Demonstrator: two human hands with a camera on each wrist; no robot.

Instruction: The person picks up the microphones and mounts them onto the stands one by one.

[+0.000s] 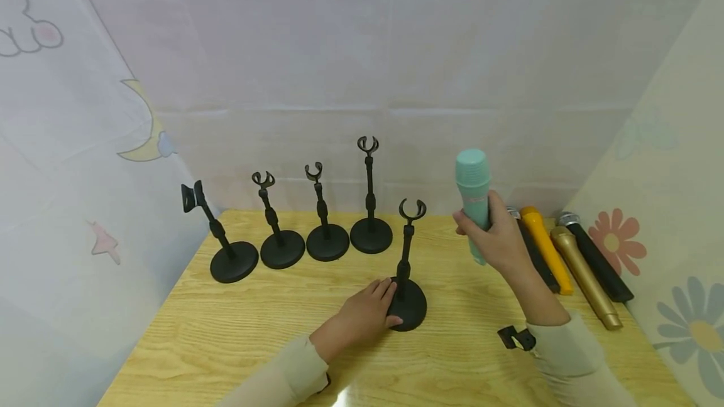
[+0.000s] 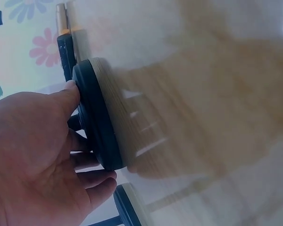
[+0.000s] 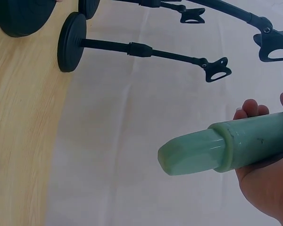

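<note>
My right hand (image 1: 503, 237) grips a mint-green microphone (image 1: 474, 184) round its body, raised above the table with its head up. In the right wrist view the microphone's tapered lower end (image 3: 193, 153) points left, towards the table. My left hand (image 1: 364, 313) holds the round base of a black desktop microphone stand (image 1: 408, 303), thumb and fingers on its edge. That stand's forked clip (image 1: 412, 209) is on top and holds nothing. The left wrist view shows the thumb on one part of the base rim (image 2: 96, 115) and the fingers lower along it.
Several more black stands, such as the tall one (image 1: 370, 234) and the tilted one (image 1: 234, 262), line the table's back left. At the right lie a yellow microphone (image 1: 545, 250), a gold microphone (image 1: 585, 278) and black ones (image 1: 599, 259). Cloth (image 1: 317, 49) hangs behind the table.
</note>
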